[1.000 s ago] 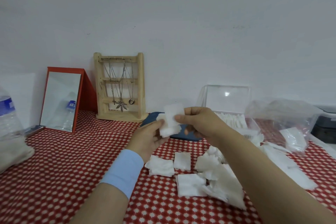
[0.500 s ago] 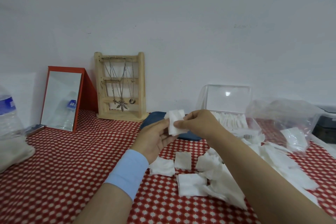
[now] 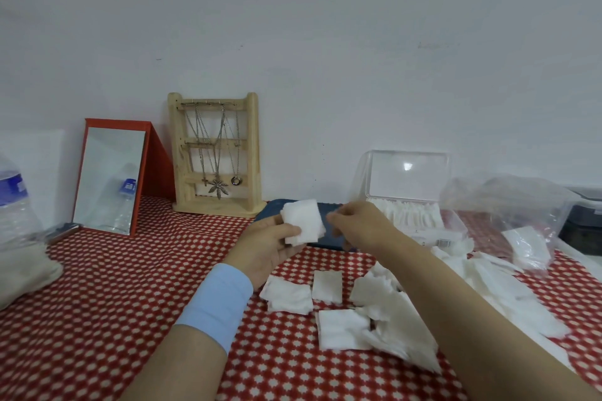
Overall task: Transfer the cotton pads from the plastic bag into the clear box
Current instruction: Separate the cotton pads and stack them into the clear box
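My left hand (image 3: 270, 247) holds a small stack of white cotton pads (image 3: 303, 221) upright above the table, thumb on its front. Just right of the stack, my right hand (image 3: 358, 228) has its fingers curled, fingertips a little apart from the pads' edge, with nothing seen in them. The clear box (image 3: 368, 185) stands behind with its lid raised and a row of pads (image 3: 410, 213) inside. To the right lies the crumpled plastic bag (image 3: 508, 202) with a few pads in it. Several loose pads (image 3: 342, 329) are scattered on the cloth below my hands.
A red-and-white patterned cloth (image 3: 130, 286) covers the table. A wooden jewellery stand (image 3: 215, 153) and a red-framed mirror (image 3: 107, 179) lean at the wall. A water bottle (image 3: 16, 205) stands far left, a dark blue object (image 3: 329, 207) behind my hands, a dark container (image 3: 586, 221) far right.
My right hand has let go of the pad stack and drawn slightly right. The stack now stays in my left hand alone, a little lower than a second ago.
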Motion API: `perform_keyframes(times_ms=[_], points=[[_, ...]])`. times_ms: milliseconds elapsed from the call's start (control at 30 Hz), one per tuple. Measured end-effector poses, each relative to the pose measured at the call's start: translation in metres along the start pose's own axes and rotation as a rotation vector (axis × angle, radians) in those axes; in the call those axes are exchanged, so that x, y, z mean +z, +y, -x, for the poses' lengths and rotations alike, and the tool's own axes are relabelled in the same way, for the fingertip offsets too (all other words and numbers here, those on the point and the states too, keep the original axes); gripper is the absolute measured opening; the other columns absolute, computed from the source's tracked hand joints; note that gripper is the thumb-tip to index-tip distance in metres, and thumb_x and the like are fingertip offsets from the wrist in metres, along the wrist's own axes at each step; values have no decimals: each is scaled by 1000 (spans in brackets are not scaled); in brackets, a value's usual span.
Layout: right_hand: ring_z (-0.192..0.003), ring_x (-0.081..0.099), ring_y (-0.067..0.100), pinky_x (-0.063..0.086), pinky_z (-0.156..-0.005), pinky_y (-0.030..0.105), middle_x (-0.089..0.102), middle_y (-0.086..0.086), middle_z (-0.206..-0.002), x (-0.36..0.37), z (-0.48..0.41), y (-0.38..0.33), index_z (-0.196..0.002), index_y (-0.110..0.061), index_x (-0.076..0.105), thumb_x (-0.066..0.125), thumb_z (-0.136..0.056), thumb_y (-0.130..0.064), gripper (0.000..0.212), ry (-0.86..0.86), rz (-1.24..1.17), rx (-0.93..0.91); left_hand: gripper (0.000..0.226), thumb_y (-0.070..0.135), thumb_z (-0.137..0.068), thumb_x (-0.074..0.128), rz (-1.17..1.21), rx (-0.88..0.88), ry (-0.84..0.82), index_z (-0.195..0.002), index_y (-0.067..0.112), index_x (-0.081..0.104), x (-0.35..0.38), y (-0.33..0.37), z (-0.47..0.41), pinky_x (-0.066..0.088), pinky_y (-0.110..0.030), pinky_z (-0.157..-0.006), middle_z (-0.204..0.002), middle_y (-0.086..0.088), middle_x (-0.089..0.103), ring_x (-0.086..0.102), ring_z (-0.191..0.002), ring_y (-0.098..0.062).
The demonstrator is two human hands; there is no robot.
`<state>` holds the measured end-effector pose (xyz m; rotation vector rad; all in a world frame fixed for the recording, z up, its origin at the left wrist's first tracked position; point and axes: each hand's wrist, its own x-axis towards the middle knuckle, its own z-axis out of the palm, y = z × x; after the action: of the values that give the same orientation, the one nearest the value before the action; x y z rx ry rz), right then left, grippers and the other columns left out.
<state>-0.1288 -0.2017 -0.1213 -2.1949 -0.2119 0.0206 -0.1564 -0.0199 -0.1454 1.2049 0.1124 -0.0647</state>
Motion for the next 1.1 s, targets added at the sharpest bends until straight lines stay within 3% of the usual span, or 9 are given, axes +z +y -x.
perform_keyframes(times_ms=[33, 100, 200, 400, 533, 633, 733, 967, 1100], points=[[-69, 58, 18, 51, -64, 30, 63, 9, -74, 1, -2, 4, -79, -6, 68, 65, -92, -29, 27, -67, 164, -18, 28, -3, -96, 58, 26, 1, 26, -123, 3, 60, -2, 0, -1, 60, -33, -75, -119, -19, 68, 68, -107, -29], [-85, 66, 15, 57, -83, 33, 73, 0, -94, 5, 0, 8, -96, -15, 79, 77, -83, -36, 25, -271, 477, 4, 17, 7, -99, 58, 103, 5, 66, -116, 8, 60, -4, 1, -1, 58, -35, -76, -116, -18, 68, 67, -105, -29], [-104, 65, 18, 53, -96, 33, 70, -5, -117, 11, 7, 5, -120, -23, 74, 85, -76, -40, 48, -412, 640, 5, 5, 12, -98, 62, 111, 29, 135, -103, 12, 60, -7, 1, -3, 59, -37, -79, -113, -16, 69, 68, -103, -28], [-100, 65, 15, 50, -88, 28, 70, -7, -109, 4, 8, 4, -116, -21, 73, 80, -83, -36, 36, -378, 527, -68, 9, 12, -96, 67, -26, 68, 182, -104, 10, 68, -12, -3, -7, 62, -34, -74, -113, -14, 73, 71, -105, -27], [-83, 75, 15, 59, -73, 24, 78, -1, -89, -22, 9, -4, -96, -15, 77, 77, -88, -21, 10, -270, 92, -127, 24, 13, -91, 73, -121, 102, 206, -114, 6, 72, -13, -4, -7, 62, -34, -77, -108, -12, 77, 73, -101, -25], [-77, 73, 10, 60, -73, 26, 78, 0, -89, -35, 10, -11, -93, -17, 77, 74, -91, -19, 4, -190, -107, -186, 7, 12, -91, 73, -205, 111, 169, -97, 11, 77, -5, -5, -2, 62, -31, -70, -101, -10, 78, 76, -93, -24], [-69, 69, 1, 56, -63, 16, 77, -5, -87, -29, 10, -15, -90, -20, 77, 76, -89, -22, 2, -136, -65, -251, 14, 15, -94, 70, -256, 94, 91, -105, 10, 77, 1, -9, -1, 63, -34, -76, -105, -11, 78, 75, -98, -24], [-79, 71, 7, 58, -69, 18, 74, -8, -92, -15, 3, -13, -90, -22, 74, 81, -84, -23, 9, -52, 78, -242, 30, 19, -95, 67, -187, 43, 7, -119, 0, 70, 9, -10, 0, 63, -36, -77, -108, -16, 77, 75, -98, -28], [-78, 63, 3, 47, -64, 12, 67, -15, -85, -11, 3, -13, -88, -27, 70, 84, -80, -27, 16, 19, 131, -247, 35, 31, -98, 62, -124, 4, -20, -121, 4, 68, 10, -9, -1, 62, -40, -83, -110, -16, 76, 75, -100, -28]])
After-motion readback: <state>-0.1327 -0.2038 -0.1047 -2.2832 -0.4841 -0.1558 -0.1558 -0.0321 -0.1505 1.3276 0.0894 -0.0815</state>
